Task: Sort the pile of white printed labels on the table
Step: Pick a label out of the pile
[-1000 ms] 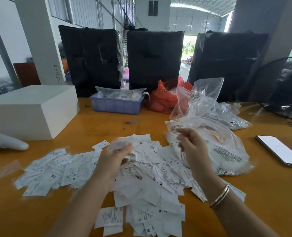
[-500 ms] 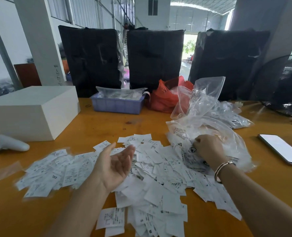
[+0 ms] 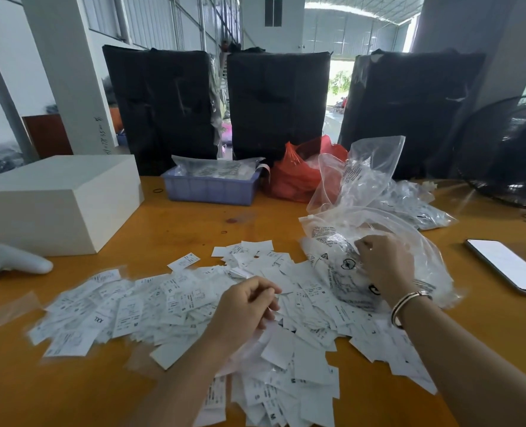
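Note:
A wide pile of white printed labels [image 3: 132,306] is spread over the orange wooden table [image 3: 193,223], from the left of centre to the near edge. My left hand [image 3: 243,312] hovers low over the middle of the pile with its fingers curled, and they seem to pinch a single label at the fingertips. My right hand [image 3: 381,266], with a bracelet on the wrist, grips the printed clear plastic bag [image 3: 326,245] that lies at the pile's right edge. Several labels carry size letters such as S, M and XXL.
A white box [image 3: 55,198] and a white controller [image 3: 12,261] sit at the left. A blue basket [image 3: 212,188], a red bag [image 3: 298,174] and more clear bags [image 3: 409,204] stand behind. A phone [image 3: 508,266] lies at the right, near a fan [image 3: 508,155].
My left hand turned from palm-up and open to curled fingers down over the pile. My right hand dropped from the air onto the clear bag and took hold of it.

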Available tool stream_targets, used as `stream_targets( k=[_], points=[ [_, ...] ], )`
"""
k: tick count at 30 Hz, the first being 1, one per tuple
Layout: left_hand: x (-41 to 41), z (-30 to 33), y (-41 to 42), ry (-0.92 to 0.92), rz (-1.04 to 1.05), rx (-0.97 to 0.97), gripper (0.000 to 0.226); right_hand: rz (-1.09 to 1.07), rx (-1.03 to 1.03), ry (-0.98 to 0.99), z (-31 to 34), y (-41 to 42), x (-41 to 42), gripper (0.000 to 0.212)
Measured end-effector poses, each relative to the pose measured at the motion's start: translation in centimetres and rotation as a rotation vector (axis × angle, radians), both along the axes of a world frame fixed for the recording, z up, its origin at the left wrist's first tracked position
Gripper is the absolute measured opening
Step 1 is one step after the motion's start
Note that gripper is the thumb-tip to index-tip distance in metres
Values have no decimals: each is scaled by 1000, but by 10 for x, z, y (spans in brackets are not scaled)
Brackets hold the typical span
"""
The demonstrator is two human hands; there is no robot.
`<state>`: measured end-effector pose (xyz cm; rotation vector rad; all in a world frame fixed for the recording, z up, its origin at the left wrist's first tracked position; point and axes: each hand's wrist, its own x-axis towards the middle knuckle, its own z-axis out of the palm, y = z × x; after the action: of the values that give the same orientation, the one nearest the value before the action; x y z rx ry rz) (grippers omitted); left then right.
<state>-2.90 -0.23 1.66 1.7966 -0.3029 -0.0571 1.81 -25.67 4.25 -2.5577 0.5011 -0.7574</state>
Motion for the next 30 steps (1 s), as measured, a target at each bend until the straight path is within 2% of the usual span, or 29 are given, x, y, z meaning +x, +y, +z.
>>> stream_targets(
  k=[3, 5, 8, 12, 15, 18, 21, 23, 26, 30],
  points=[
    [-2, 0, 0, -3, 0, 31, 24, 29, -12, 88, 0, 1, 3, 20],
    [-3, -1, -1, -10, -4, 56, 24, 14, -1, 187, -1, 0, 5, 25],
    [-5, -1, -3, -13, -8, 71, 24, -2, 149, 146, -4, -5, 9, 16],
    [-5, 0, -2, -18, -9, 72, 23, 37, 225, 134, -4, -10, 13, 25],
    [-4, -1, -2, -15, -2, 75, 24, 51, 169, -4, 0, -12, 12, 27],
    [-4, -1, -2, 10, 13, 58, 25, 100, 299, -258, 14, -1, 3, 18],
    [-3, 1, -1, 63, 18, -34, 22, 277, 382, -353, 25, 29, -13, 15],
    [-1, 4, 0, 96, 18, -144, 21, 474, 618, -277, 25, 50, -25, 14],
    [-2, 12, 1, 161, 34, -355, 33, 769, 994, -80, 14, 75, -44, 14],
    [-5, 15, 2, 159, 44, -364, 66, 913, 1022, 74, -2, 86, -52, 12]
  ],
)
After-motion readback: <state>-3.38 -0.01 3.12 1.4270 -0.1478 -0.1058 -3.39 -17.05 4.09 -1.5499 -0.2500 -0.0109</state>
